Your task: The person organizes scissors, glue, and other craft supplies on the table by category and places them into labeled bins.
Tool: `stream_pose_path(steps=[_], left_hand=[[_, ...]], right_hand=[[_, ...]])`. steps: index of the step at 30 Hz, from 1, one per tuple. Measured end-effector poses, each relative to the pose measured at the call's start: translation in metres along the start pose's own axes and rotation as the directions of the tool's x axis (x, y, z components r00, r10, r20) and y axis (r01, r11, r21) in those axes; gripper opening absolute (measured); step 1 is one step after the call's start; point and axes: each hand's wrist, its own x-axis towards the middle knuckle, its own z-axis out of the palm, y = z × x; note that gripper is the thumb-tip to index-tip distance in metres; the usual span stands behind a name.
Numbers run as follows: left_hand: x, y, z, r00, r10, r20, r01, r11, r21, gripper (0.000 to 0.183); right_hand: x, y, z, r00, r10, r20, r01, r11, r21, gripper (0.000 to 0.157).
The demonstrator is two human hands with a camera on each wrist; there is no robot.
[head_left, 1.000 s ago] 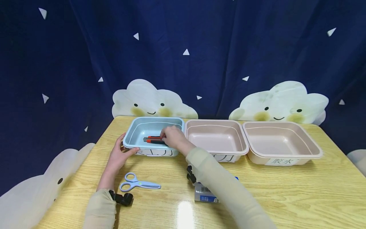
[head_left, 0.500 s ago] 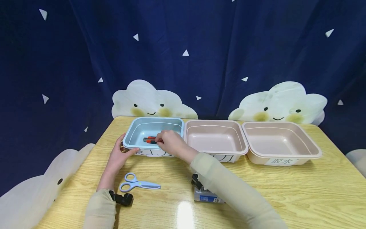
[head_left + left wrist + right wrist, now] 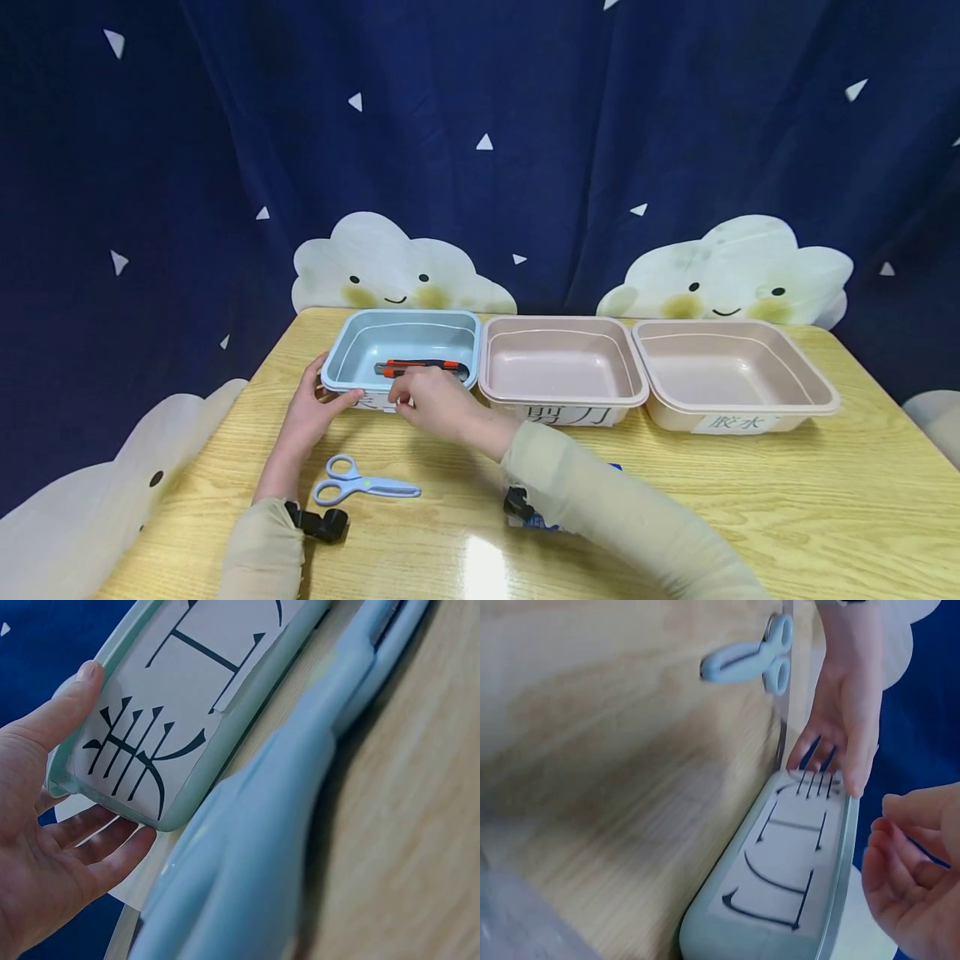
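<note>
A blue plastic bin [image 3: 405, 314] with a paper label stands at the back left of the table. Orange-and-black utility knives [image 3: 426, 364] lie inside it, seemingly two side by side. My left hand [image 3: 311, 413] holds the bin's front left corner; in the left wrist view its thumb [image 3: 75, 697] lies on the rim and its fingers sit round the end. Over the bin's front edge hovers my right hand [image 3: 438, 404], loosely curled and holding nothing; the right wrist view shows its thumb near the fingertips. Light-blue scissors [image 3: 369, 485] lie in front, on the wooden table.
Two pinkish bins, a middle one [image 3: 558, 320] and a right one [image 3: 712, 326], stand in a row beside the blue bin, both labelled. A clear item with a blue label [image 3: 536, 522] lies mostly hidden under my right forearm. A dark blue curtain [image 3: 450, 125] hangs behind.
My right hand has let go of the utility knife in the blue bin and drawn back toward me, over the front edge. My left hand has stayed on the bin's corner.
</note>
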Motion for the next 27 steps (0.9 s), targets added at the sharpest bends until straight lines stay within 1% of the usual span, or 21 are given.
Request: stream_pose_path(steps=[4, 8, 10, 15, 20, 23, 27], left_hand=[[0.000, 0.000, 0.000, 1.000, -0.001, -0.001, 0.001, 1.000, -0.005, 0.091], [0.000, 0.000, 0.000, 1.000, 0.005, -0.009, -0.005, 1.000, -0.003, 0.090], [0.000, 0.000, 0.000, 1.000, 0.008, -0.009, -0.008, 1.000, -0.003, 0.089], [0.000, 0.000, 0.000, 1.000, 0.001, -0.007, -0.001, 1.000, 0.005, 0.090], [-0.001, 0.002, 0.000, 1.000, -0.008, -0.003, 0.008, 1.000, 0.007, 0.091], [-0.002, 0.003, -0.001, 1.000, -0.006, 0.000, 0.006, 1.000, 0.006, 0.091], [-0.002, 0.003, -0.001, 1.000, -0.001, 0.000, 0.001, 1.000, 0.006, 0.092]], right_hand=[[-0.003, -0.007, 0.004, 0.996, 0.018, 0.088, -0.019, 1.000, 0.014, 0.014], [-0.006, -0.015, 0.008, 0.979, 0.029, 0.203, -0.032, 0.999, 0.012, 0.019], [-0.008, -0.018, 0.011, 0.970, 0.025, 0.241, -0.030, 0.999, 0.017, 0.021], [-0.011, -0.024, 0.022, 0.958, 0.023, 0.286, -0.032, 0.999, 0.026, 0.025], [-0.014, -0.030, 0.032, 0.940, 0.058, 0.337, -0.070, 0.997, 0.024, 0.029], [-0.015, -0.033, 0.039, 0.935, 0.066, 0.348, -0.074, 0.997, 0.010, 0.031], [-0.017, -0.034, 0.046, 0.934, 0.058, 0.353, -0.058, 0.998, -0.009, 0.035]])
